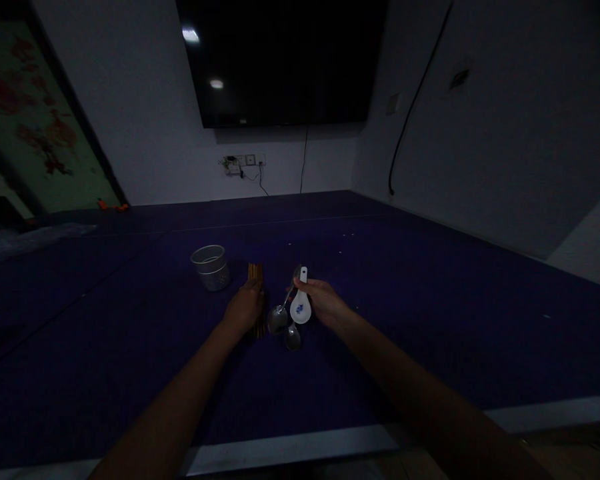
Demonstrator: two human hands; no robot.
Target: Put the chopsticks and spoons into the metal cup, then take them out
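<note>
Left hand (pixel 247 308) is closed over a bundle of slim brown wooden chopsticks (pixel 255 272), with the sticks poking out past the fingers at both ends. Right hand (pixel 326 300) has the handle of a white ceramic spoon (pixel 301 309) with a little blue motif in its bowl, thumb laid across the front. Right up against that one is a bigger shiny metal spoon (pixel 278 320), its handle running up at a slant to the right thumb (can't tell if the fingers have hold of it too). A smaller round metal spoon (pixel 293 339) sits just below the white one, most of its handle hidden.

Off to the left of the chopsticks, a silver metal cup with small holes in its side (pixel 212 270) stands upright, not touching either hand. It's all on a wide dark purple surface (pixel 420 320) with a pale front edge, and some tiny white specks are scattered about. Pretty dim room, btw: big black TV (pixel 285 60) on the far wall, white sockets (pixel 251 160) below it.
</note>
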